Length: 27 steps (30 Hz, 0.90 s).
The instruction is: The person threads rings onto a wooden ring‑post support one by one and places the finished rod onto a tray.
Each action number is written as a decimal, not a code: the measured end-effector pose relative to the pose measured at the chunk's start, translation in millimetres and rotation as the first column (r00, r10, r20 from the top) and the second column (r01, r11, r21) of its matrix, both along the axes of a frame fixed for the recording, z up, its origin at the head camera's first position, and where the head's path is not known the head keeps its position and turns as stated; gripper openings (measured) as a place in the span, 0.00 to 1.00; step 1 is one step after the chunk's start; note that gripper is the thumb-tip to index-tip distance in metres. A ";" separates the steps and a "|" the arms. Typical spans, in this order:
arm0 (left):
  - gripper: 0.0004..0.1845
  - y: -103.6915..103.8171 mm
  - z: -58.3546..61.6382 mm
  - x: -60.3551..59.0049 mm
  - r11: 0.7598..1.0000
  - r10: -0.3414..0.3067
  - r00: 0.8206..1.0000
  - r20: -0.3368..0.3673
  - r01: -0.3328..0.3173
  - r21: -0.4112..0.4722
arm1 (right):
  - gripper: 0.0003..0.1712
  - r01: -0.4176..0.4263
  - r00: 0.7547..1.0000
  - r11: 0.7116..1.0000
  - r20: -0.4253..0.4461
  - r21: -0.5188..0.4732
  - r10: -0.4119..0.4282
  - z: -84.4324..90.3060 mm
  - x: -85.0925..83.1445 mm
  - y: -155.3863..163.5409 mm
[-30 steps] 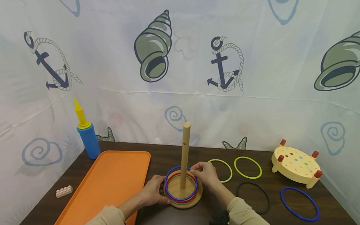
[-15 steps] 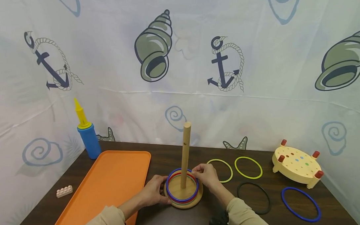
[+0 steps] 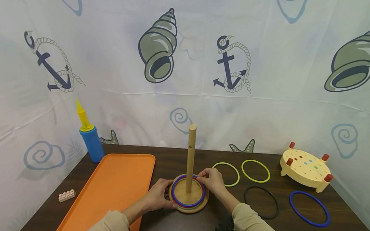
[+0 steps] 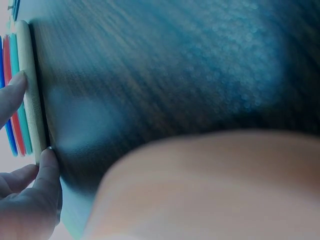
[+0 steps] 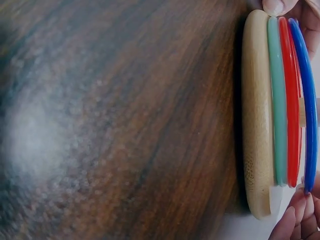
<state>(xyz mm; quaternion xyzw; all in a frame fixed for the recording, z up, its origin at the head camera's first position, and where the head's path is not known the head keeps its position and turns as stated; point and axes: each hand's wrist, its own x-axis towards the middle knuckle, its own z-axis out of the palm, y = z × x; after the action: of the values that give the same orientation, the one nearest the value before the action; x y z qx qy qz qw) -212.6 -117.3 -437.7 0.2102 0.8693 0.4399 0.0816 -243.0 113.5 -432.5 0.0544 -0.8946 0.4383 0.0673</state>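
Blue ring [image 3: 188, 194] lies flat on the round wooden base [image 3: 189, 208] near the middle of the dark table [image 3: 174, 160], topmost of a stack over a red ring [image 5: 290, 100] and a teal ring [image 5: 275, 100], all three around the upright wooden peg [image 3: 191, 156]. Going left to right, an orange tray [image 3: 111, 189] lies left of the base, then the left hand [image 3: 158, 194] grips the base's left edge with curled fingers. The right hand [image 3: 212, 180] pinches the blue ring's far right side, and loose yellow, black and blue rings lie further right.
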 end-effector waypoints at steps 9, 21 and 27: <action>0.46 -0.6 1.3 0.1 1.000 -0.007 1.000 0.006 0.007 0.001 | 0.03 -0.002 0.999 1.000 -0.036 0.015 0.002 -1.0 0.8 -1.4; 0.46 0.5 1.4 -0.3 1.000 -0.009 1.000 0.018 0.009 0.014 | 0.03 -0.017 0.999 1.000 -0.034 0.024 0.018 -3.1 1.0 -0.2; 0.46 0.0 0.4 -0.1 1.000 -0.004 1.000 0.013 0.004 0.000 | 0.04 -0.018 1.000 1.000 -0.023 0.012 0.019 -2.2 3.3 1.1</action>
<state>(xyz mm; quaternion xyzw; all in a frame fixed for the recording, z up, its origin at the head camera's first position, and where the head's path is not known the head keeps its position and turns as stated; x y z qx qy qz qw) -212.7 -117.3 -437.3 0.2093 0.8683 0.4411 0.0881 -239.7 114.7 -434.7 0.0681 -0.8959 0.4329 0.0734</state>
